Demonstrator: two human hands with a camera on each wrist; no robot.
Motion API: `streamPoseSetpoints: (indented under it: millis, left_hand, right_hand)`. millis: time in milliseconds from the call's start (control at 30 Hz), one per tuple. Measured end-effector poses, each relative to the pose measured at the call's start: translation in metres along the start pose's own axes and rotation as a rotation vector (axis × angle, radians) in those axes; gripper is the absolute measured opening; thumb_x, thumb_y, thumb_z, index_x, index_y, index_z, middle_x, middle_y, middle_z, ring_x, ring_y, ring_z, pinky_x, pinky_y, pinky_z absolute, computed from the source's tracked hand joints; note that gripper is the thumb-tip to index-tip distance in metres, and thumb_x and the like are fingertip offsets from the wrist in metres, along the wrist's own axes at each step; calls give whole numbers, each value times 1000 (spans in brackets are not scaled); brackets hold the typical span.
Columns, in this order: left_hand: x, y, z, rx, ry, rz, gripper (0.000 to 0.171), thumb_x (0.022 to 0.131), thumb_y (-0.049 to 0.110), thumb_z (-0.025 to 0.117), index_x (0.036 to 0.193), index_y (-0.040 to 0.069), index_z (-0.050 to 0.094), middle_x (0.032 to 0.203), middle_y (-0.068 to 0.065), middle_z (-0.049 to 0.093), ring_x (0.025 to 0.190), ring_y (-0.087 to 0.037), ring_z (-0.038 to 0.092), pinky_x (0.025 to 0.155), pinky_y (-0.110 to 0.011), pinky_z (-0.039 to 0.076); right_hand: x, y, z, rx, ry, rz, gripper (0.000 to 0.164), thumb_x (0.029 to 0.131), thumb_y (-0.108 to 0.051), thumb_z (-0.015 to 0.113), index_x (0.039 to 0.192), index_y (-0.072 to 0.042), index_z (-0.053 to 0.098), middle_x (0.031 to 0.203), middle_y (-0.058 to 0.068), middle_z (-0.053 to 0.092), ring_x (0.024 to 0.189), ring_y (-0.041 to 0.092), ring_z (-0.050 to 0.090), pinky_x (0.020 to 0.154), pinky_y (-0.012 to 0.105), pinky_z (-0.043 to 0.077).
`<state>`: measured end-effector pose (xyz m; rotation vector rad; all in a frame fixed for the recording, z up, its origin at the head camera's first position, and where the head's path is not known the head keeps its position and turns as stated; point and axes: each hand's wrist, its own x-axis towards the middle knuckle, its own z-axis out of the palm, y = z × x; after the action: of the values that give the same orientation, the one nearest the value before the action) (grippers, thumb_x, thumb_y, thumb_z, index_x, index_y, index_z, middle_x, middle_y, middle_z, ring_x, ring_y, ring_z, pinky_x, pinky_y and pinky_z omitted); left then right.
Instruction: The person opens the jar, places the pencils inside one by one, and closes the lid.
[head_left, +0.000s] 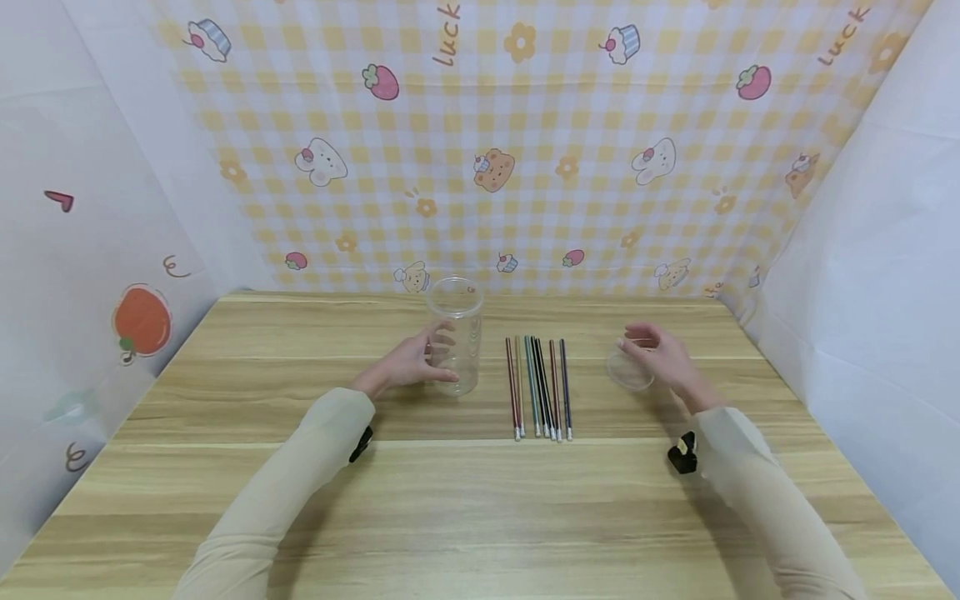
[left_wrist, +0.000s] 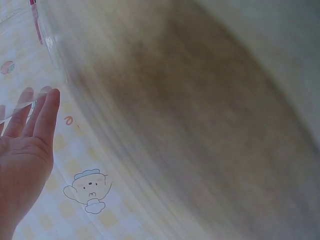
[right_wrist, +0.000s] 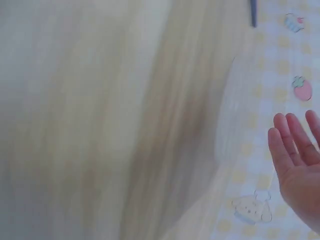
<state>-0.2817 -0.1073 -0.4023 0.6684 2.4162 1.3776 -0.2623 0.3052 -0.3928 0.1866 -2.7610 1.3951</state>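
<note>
A tall clear plastic jar [head_left: 467, 333] stands upright near the back of the wooden table. My left hand [head_left: 408, 362] is at its left side, fingers spread behind the jar and thumb across the front. In the left wrist view the fingers [left_wrist: 46, 117] look nearly straight, with a clear edge crossing them. To the right lies a round clear lid [head_left: 628, 372]. Over its far right side hovers my right hand [head_left: 660, 358], whose fingers [right_wrist: 295, 140] appear extended and apart from the lid in the right wrist view. Several pencils [head_left: 537, 387] lie between the hands.
The pencils lie roughly side by side, eraser ends toward me. A checked cloth backdrop [head_left: 525, 225] rises behind the table [head_left: 480, 517], and white cloth walls [head_left: 885, 250] flank it. Dark wrist devices [head_left: 682, 454] sit at both sleeve cuffs.
</note>
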Motion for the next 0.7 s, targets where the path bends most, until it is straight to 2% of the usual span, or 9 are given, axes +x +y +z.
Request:
streamPoseSetpoints:
  millis: [133, 233, 367, 433, 567, 700]
  left_hand:
    - [-1, 0, 0, 5, 1, 3, 80, 68, 19, 77, 131, 18, 28, 125, -13, 44, 110, -31, 46, 93, -42, 35]
    - [-1, 0, 0, 7, 2, 5, 80, 68, 19, 77, 131, 18, 28, 125, -12, 44, 110, -30, 46, 93, -42, 35]
    - [0, 0, 0, 10, 1, 6, 79, 68, 19, 77, 131, 18, 28, 125, -13, 44, 110, -30, 46, 93, -42, 35]
    - [0, 0, -1, 10, 1, 6, 80, 68, 19, 77, 131, 18, 28, 125, -13, 44, 111, -30, 46, 93, -42, 35]
    - [0, 0, -1, 2, -1, 5, 80, 68, 19, 77, 131, 18, 28, 126, -13, 43, 111, -31, 45, 93, -42, 35]
    - [0, -1, -1, -7, -6, 3, 80, 68, 19, 77, 131, 18, 28, 126, -13, 43, 111, -31, 45, 93, -42, 35]
  right_hand:
    - [21, 27, 13, 160, 54, 56, 57, 81, -39, 61, 119, 1, 48, 106, 17, 56, 92, 23, 56, 80, 31, 46]
    - [29, 34, 22, 297, 47, 103, 61, 79, -42, 63, 118, 2, 47, 101, 15, 58, 82, 15, 60, 72, 24, 49]
    - [16, -7, 28, 329, -52, 175, 58, 85, -34, 57, 121, 8, 40, 110, 25, 53, 90, 24, 59, 82, 34, 46]
    - [14, -18, 32, 336, -85, 187, 53, 88, -27, 54, 121, 11, 39, 111, 30, 50, 93, 30, 57, 84, 39, 44]
    - [19, -24, 42, 417, -105, 246, 44, 89, -17, 53, 118, 12, 40, 110, 31, 49, 91, 31, 57, 84, 38, 44]
    - [24, -26, 51, 517, -135, 286, 42, 88, -10, 52, 118, 15, 37, 111, 34, 46, 84, 26, 59, 82, 35, 46]
